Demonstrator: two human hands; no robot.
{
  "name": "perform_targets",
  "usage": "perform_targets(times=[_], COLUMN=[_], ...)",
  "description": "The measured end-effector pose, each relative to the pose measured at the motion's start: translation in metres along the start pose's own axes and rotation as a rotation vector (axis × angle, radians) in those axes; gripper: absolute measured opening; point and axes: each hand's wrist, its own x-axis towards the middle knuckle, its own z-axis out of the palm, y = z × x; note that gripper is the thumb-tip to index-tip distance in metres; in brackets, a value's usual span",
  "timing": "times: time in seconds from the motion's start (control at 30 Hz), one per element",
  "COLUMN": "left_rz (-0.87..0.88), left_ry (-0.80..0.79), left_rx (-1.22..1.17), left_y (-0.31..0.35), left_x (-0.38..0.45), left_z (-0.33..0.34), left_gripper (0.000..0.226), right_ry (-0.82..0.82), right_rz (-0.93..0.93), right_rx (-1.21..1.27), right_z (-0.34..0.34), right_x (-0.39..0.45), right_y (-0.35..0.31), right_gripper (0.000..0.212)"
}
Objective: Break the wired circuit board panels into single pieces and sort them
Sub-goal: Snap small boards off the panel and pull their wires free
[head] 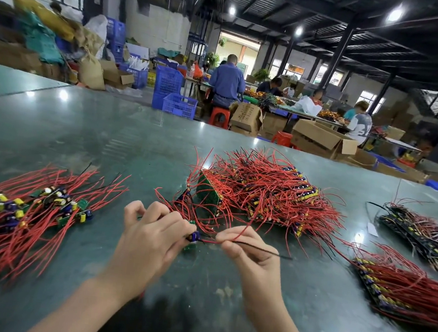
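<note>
Above the green table (pixel 81 139), left hand (pixel 149 236) apparently gripping a small board (pixel 192 239), right hand (pixel 247 249) pinching its wires (pixel 258 248).

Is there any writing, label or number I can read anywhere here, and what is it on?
None can be read.
Cardboard box by the red stool: dark print on its side, too blurred to read.
White shirt of a seated person: large dark marks, not legible.
Small board in the hands: any print is too small to make out.
</note>
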Motion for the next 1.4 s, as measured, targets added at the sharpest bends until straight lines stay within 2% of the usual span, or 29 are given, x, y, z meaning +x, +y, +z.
perform_targets(times=[0.07, 0.13, 0.2, 0.27, 0.37, 0.43, 0.5, 0.6, 0.67, 0.8, 0.97, 1.07, 1.2, 1.23, 1.3, 1.37, 1.4], left_rz=[-0.033, -0.045, -0.088, -0.150, -0.173, -0.203, -0.277, -0.489, -0.605, -0.705, -0.723, -0.846, -1.054, -1.084, -1.087, -1.086, -1.108], left_ry=[-0.052, -0.108, -0.163, -0.234, -0.310, -0.336, -0.359, -0.516, -0.642, -0.708, -0.794, -0.753, -0.551, -0.504, -0.431, -0.373, -0.360], left_rx=[-0.041, -0.077, -0.120, -0.172, -0.205, -0.275, -0.442, -1.000, -1.216, -1.329, -1.419, -1.372, -1.380, -1.383, -1.338, -1.282, -1.284], left_y=[-0.001, -0.001, -0.002, -0.004, -0.006, -0.005, -0.001, 0.011, 0.018, 0.020, 0.018, 0.017, 0.020, 0.022, 0.027, 0.029, 0.029], left_x=[0.001, 0.001, 0.002, 0.001, -0.003, -0.003, -0.001, 0.002, 0.000, 0.000, -0.003, -0.007, -0.012, -0.013, -0.012, -0.012, -0.013], left_z=[0.001, 0.001, 0.001, 0.002, 0.006, 0.007, 0.005, -0.002, -0.001, 0.004, 0.009, 0.014, 0.019, 0.020, 0.022, 0.022, 0.021], left_gripper=[0.018, 0.012, 0.009, 0.015, 0.021, 0.013, 0.013, 0.016, 0.018, 0.019, 0.014, 0.028, 0.032, 0.033, 0.036, 0.032, 0.034], right_ry=[0.014, 0.026, 0.096, 0.182, 0.197, 0.203, 0.259, 0.359, 0.392, 0.415, 0.402, 0.357, 0.116, 0.044, -0.067, -0.083, -0.066], right_rz=[0.013, 0.015, 0.002, 0.002, 0.065, 0.136, 0.191, 0.290, 0.342, 0.450, 0.592, 0.643, 0.665, 0.647, 0.570, 0.503, 0.483], right_rx=[0.022, 0.012, 0.028, 0.049, 0.066, 0.143, 0.249, 0.312, 0.327, 0.402, 0.510, 0.431, 0.196, 0.143, 0.040, -0.048, -0.067], right_z=[-0.005, -0.009, -0.015, -0.024, -0.029, -0.028, -0.029, -0.033, -0.032, -0.036, -0.040, -0.038, -0.014, -0.006, 0.005, 0.008, 0.008], right_x=[0.002, 0.004, 0.007, 0.011, 0.013, 0.014, 0.015, 0.018, 0.019, 0.022, 0.023, 0.024, 0.017, 0.012, 0.003, -0.001, -0.001], right_y=[0.000, 0.001, 0.001, -0.001, 0.000, 0.001, 0.002, 0.002, 0.002, -0.001, -0.003, -0.001, 0.004, 0.005, 0.008, 0.011, 0.012], right_gripper=[0.006, 0.012, 0.012, 0.007, 0.015, 0.032, 0.041, 0.018, 0.015, 0.013, 0.017, 0.020, 0.044, 0.044, 0.027, 0.005, 0.008])
